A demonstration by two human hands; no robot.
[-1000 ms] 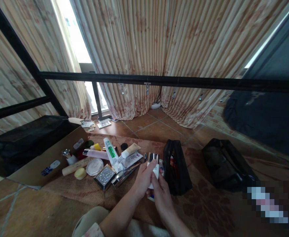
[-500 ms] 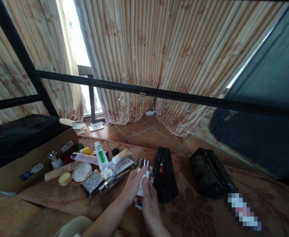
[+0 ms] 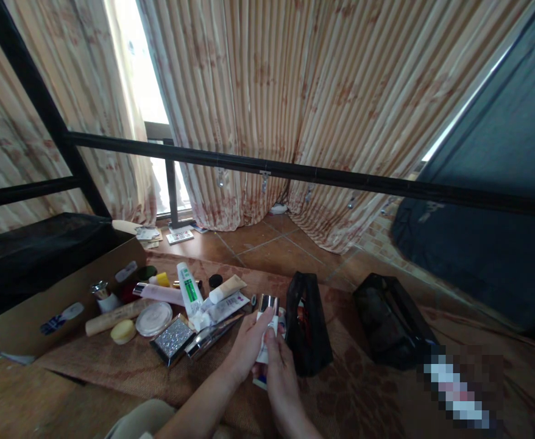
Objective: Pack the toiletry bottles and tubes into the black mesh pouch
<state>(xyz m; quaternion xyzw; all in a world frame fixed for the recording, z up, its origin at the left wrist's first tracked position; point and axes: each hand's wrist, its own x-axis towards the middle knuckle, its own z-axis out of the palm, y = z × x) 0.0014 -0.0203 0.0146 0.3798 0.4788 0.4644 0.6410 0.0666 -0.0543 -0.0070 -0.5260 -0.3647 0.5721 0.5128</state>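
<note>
While fingers (image 3: pixel 272 343) clasp a bottle (image 3: pixel 275 321), black pouch (image 3: pixel 314 344), something red (image 3: pixel 301 313) inside

the head-worn camera looks forward and down past the nearby left hand (image 3: pixel 246 343) and right hand (image 3: pixel 281 367).

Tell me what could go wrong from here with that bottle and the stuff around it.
The silver-capped white bottle is held between the left hand and right hand; if it slipped, it might strike the glittery square compact close by on the left.

The black pouch lies right beside the right hand, so a sideways move could knock it.

The green-and-white tube leans among crowded cosmetics and might slide if bumped.
</note>
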